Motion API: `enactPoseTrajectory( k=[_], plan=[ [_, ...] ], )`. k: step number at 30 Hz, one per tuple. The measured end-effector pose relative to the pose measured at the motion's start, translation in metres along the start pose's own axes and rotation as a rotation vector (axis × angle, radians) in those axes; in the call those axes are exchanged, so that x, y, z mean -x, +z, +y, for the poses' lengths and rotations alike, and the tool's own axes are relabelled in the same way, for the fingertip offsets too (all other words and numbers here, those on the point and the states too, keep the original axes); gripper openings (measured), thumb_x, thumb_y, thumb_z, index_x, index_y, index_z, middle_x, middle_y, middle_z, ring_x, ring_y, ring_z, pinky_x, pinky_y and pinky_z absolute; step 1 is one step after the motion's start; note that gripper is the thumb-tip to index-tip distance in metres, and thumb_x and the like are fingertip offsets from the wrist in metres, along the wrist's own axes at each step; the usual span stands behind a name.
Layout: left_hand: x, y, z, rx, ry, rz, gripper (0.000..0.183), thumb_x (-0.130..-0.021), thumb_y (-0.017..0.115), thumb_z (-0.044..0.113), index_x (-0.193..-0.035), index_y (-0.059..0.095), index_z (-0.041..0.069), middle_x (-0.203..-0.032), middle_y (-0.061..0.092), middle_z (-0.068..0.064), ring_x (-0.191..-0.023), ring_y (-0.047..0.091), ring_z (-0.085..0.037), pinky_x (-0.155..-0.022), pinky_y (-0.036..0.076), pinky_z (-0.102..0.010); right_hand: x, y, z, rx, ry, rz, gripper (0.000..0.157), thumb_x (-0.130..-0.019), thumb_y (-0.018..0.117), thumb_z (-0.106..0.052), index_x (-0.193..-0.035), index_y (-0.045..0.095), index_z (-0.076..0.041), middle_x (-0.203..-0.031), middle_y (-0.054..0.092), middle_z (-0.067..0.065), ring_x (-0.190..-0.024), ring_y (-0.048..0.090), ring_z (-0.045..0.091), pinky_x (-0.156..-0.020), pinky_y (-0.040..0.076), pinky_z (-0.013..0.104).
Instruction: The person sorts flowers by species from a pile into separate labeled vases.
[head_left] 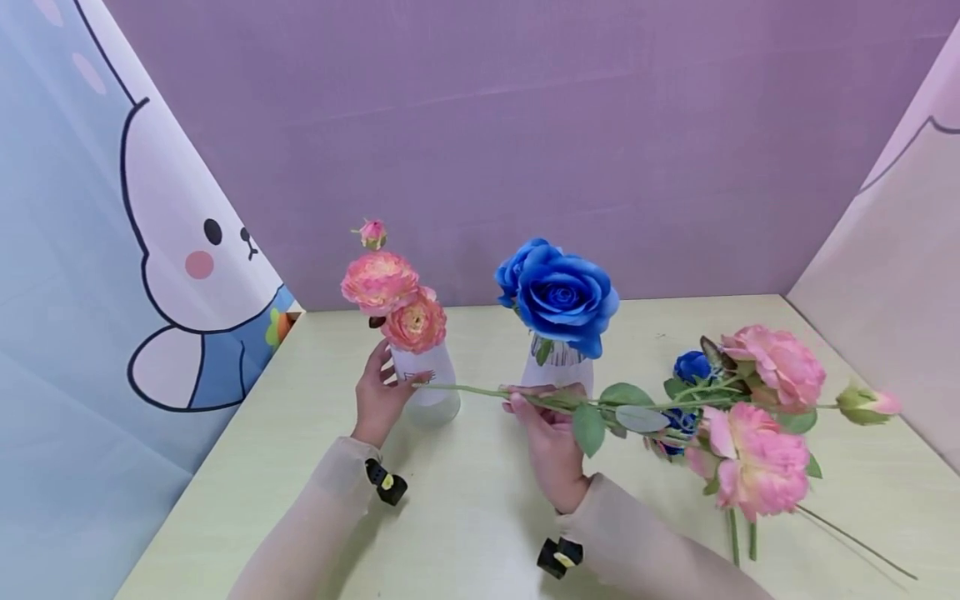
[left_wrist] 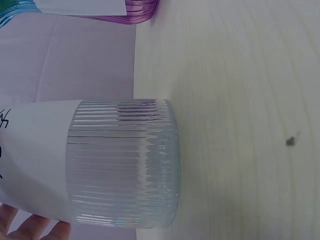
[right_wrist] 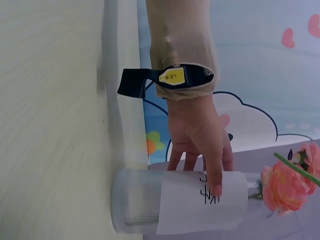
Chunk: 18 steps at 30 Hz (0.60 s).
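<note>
My left hand [head_left: 378, 404] grips a ribbed glass vase [head_left: 437, 410], thumb in front and fingers behind, as the right wrist view also shows. A white paper label [right_wrist: 200, 210] with dark writing wraps it. Coral-pink flowers [head_left: 380, 283] and a small bud stand in this vase. My right hand [head_left: 553, 446] pinches the green stem [head_left: 468, 388] of a pink artificial flower spray [head_left: 776, 367], held sideways with blooms to the right. The stem's cut end lies near my left thumb in the head view; whether they touch I cannot tell.
A second labelled vase [head_left: 557, 379] holding blue roses [head_left: 566, 296] stands behind my right hand. Blue flowers [head_left: 692, 367] and loose stems [head_left: 733, 537] lie on the table's right side, partly under the spray. A purple backdrop [head_left: 480, 150] closes off the table's back edge.
</note>
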<state>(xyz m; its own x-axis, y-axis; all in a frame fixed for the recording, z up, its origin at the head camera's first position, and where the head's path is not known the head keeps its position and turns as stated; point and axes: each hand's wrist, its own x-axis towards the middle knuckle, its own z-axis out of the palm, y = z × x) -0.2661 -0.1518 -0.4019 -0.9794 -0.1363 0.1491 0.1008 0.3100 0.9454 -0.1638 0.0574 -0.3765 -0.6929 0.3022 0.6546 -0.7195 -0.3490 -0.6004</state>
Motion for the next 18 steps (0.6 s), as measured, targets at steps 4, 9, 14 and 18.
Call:
enactPoseTrajectory(
  k=[4,9,14,18],
  plan=[
    [-0.001,0.000,-0.002,0.013,0.030,-0.003,0.080,-0.082,0.076,0.012,-0.149,0.032,0.016,-0.143,0.041,-0.019,-0.124,0.048,-0.039,-0.098,0.045,-0.049,-0.001,0.010,0.003,0.102,-0.046,0.003,0.004,-0.084,0.058,0.017,-0.087,0.060,0.017,-0.087,0.072,-0.007,-0.075,0.068,0.004,-0.070,0.056,0.021],
    [-0.003,0.000,-0.004,0.017,0.029,-0.007,0.080,-0.083,0.076,0.014,-0.149,0.032,0.018,-0.143,0.041,-0.018,-0.124,0.048,-0.038,-0.098,0.045,-0.048,-0.007,0.020,0.007,0.124,-0.085,-0.005,0.006,-0.083,0.056,0.020,-0.086,0.057,0.024,-0.087,0.072,-0.005,-0.074,0.068,0.004,-0.070,0.056,0.022],
    [-0.002,0.000,-0.004,0.014,0.021,-0.005,0.080,-0.082,0.077,0.020,-0.149,0.033,0.019,-0.143,0.042,-0.017,-0.124,0.048,-0.037,-0.097,0.046,-0.049,-0.011,0.022,0.009,0.177,-0.081,0.028,0.007,-0.084,0.056,0.017,-0.088,0.058,0.023,-0.090,0.072,-0.007,-0.074,0.067,0.003,-0.070,0.056,0.022],
    [-0.002,-0.001,-0.004,0.008,0.016,-0.001,0.079,-0.082,0.077,0.021,-0.148,0.033,0.019,-0.143,0.042,-0.017,-0.125,0.048,-0.038,-0.098,0.045,-0.049,-0.013,0.021,0.010,0.219,-0.074,0.036,0.007,-0.085,0.057,0.016,-0.088,0.059,0.022,-0.089,0.071,-0.009,-0.072,0.067,0.001,-0.070,0.056,0.021]
  ],
)
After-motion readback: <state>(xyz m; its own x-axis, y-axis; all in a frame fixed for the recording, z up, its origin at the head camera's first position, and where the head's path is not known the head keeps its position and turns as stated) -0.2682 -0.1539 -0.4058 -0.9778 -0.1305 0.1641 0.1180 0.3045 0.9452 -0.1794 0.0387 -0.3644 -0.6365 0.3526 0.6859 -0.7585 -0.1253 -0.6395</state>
